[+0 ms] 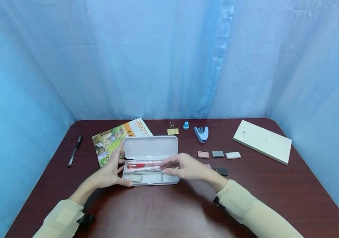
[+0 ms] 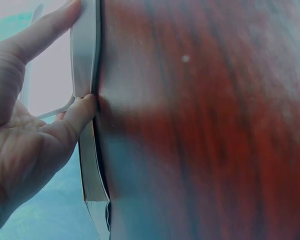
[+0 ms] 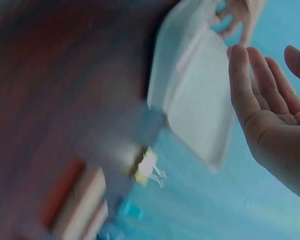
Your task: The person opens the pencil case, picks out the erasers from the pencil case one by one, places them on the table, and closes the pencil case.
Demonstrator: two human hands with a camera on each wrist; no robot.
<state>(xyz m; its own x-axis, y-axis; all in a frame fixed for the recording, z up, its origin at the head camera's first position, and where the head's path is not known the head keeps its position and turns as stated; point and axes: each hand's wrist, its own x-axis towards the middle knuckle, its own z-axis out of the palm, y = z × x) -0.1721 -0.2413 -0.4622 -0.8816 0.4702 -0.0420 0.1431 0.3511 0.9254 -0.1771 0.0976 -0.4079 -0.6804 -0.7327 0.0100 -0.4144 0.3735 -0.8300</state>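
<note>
A white pencil case (image 1: 150, 148) lies with its lid raised in the head view. In its back compartment are a red pen (image 1: 139, 165) and several pale pink pens; a small whitish block (image 1: 135, 178) lies in the front left one. My left hand (image 1: 113, 172) holds the case's left end, thumb at the front edge and fingers toward the back and lid. Above the case's right side hovers my right hand (image 1: 184, 166), which overlaps the pen ends in the head view. The right wrist view shows its fingers (image 3: 240, 82) loosely extended, with nothing between them.
Small blocks, pink (image 1: 203, 154), grey (image 1: 217, 154), white (image 1: 233, 155) and black (image 1: 221, 171), lie to the right. Behind are a binder clip (image 1: 172, 131), a blue cap-like piece (image 1: 185, 125) and a stapler (image 1: 201, 134). A magazine (image 1: 110, 142), black pen (image 1: 75, 151) and white box (image 1: 263, 142) lie outward.
</note>
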